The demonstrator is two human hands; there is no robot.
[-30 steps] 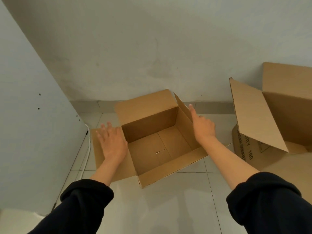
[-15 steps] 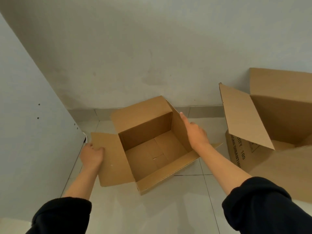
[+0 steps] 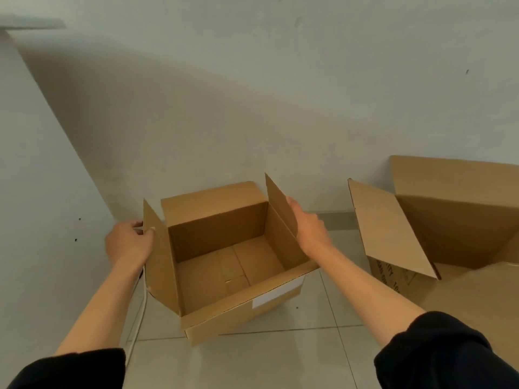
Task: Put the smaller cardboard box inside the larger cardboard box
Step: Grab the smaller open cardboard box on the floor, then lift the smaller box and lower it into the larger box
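Observation:
The smaller cardboard box [image 3: 241, 310] sits open and empty on the tiled floor in front of me, with a white label on its near wall. My left hand [image 3: 127, 244] grips the outer edge of its left flap, which now stands upright. My right hand [image 3: 310, 230] presses flat against the outside of the raised right flap; its fingers are straight. The larger cardboard box [image 3: 455, 220] stands open at the right, its flaps spread, with printed text on its side.
A grey wall [image 3: 252, 108] runs behind both boxes. A pale panel [image 3: 33, 192] closes off the left side, and a white cable [image 3: 140, 310] runs down along its foot. Tiled floor [image 3: 252, 360] lies in front of the small box.
My left hand lifted the left flap from flat on the floor to upright. The right flap also rose under my right hand. The view tilted upward and nearer to the box.

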